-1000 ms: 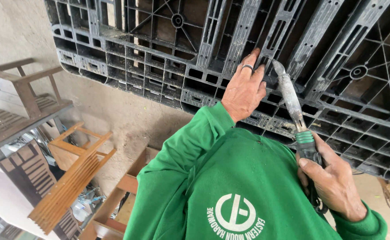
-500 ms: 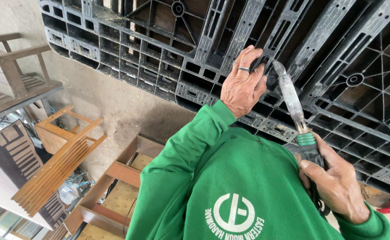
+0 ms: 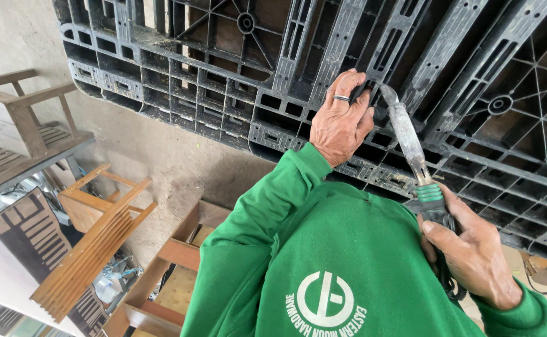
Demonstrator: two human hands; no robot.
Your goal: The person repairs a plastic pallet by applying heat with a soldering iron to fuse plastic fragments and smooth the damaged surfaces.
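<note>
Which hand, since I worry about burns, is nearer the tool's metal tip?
Left. The left hand is on the black pallet right beside the tip; the right hand grips the handle at the blade's other end.

No packages, signs or screens; 1 round white logo (image 3: 327, 299) marks the green sweatshirt (image 3: 348, 249).

Left hand (image 3: 339, 122), ring on one finger, raised on a bent arm in a green sleeve, fingers curled and pinched at the tips. Right hand (image 3: 473, 253) lower, near right, fist closed in a grip, thumb along the top.
</note>
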